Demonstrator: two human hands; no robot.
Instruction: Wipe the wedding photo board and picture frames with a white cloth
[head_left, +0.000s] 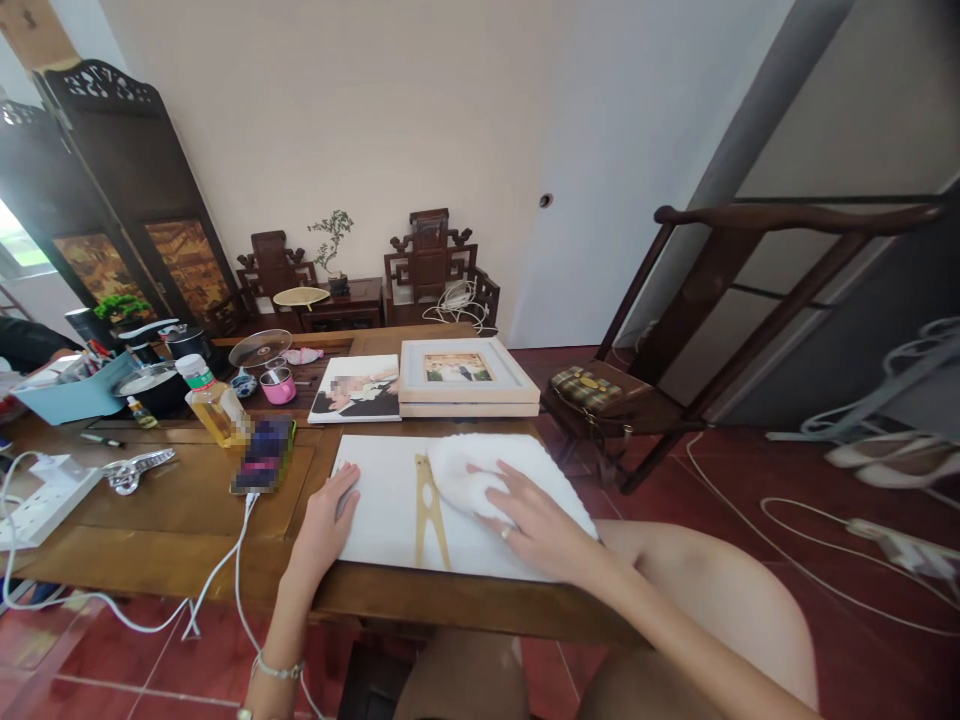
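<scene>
A white rectangular board (379,515) lies at the table's front edge. My left hand (334,510) rests on its left edge, fingers stretched out and flat, holding nothing. A piece of white fluffy material (459,470) covers the board's right part. My right hand (536,525) is on that material, with a bunched part of it between the thumb and fingers. Just left of the fluff, on the board, is a flat gold piece shaped like a narrow letter A (429,510). Whether it is fixed to the board cannot be seen.
Behind the board are a photo print (356,390) and a framed picture (457,368). To the left are a phone (264,455) on a cable, a bottle (214,405), a pink cup (277,385) and a power strip (56,495). A wooden chair (660,400) holds a bag (592,390).
</scene>
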